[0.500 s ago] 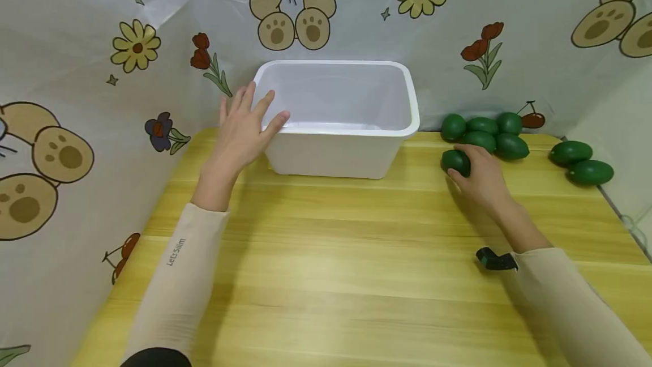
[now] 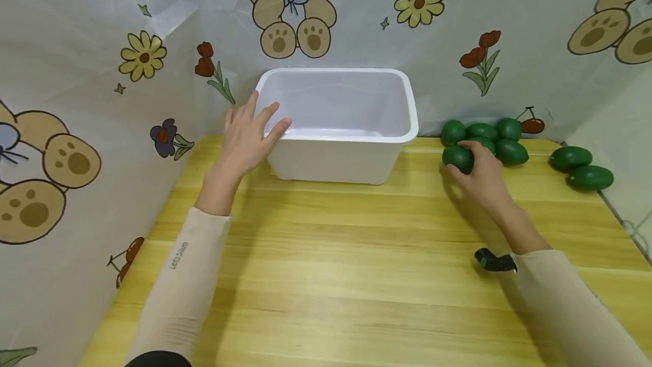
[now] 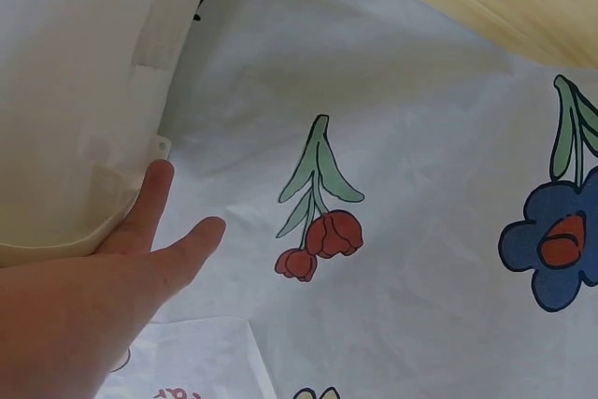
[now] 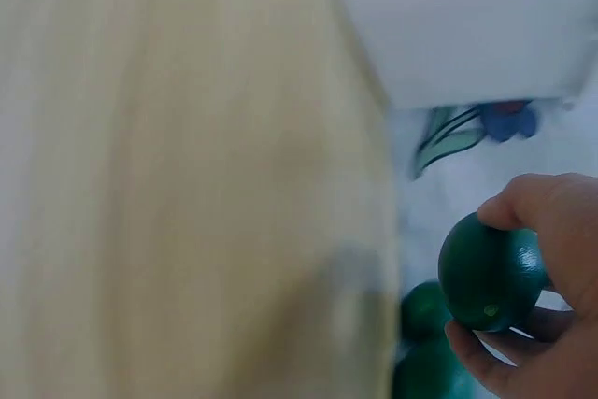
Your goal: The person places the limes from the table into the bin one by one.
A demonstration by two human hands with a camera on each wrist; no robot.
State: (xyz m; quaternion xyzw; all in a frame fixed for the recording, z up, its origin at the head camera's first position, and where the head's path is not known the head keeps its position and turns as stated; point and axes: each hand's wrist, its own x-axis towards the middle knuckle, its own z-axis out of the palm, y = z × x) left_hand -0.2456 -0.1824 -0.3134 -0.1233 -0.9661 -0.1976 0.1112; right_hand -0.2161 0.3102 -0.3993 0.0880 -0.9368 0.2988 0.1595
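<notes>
My right hand (image 2: 484, 177) pinches a smooth, dark green oval fruit (image 2: 458, 159) between thumb and fingers, at the front of a cluster of similar fruits (image 2: 511, 152). In the right wrist view, the held fruit (image 4: 491, 273) shows a small round mark on its end, and two others (image 4: 434, 371) are partly visible behind it. A white rectangular tub (image 2: 333, 160) stands upright at the back of the table. With fingers spread and straight, my left hand (image 2: 243, 139) rests at the tub's left front corner. In the left wrist view, its fingertips (image 3: 157, 179) lie along the tub's outer side.
Two more green fruits (image 2: 590, 178) lie apart near the right table edge. Behind the wooden table (image 2: 356, 265) hangs a pale cloth (image 2: 356, 21) printed with bears and flowers. A small black object (image 2: 494, 260) juts from the right sleeve's cuff.
The head view has tilted slightly, so the scene sits lower. The fruit in my right hand has moved slightly closer to the cluster. My left hand keeps its place at the tub.
</notes>
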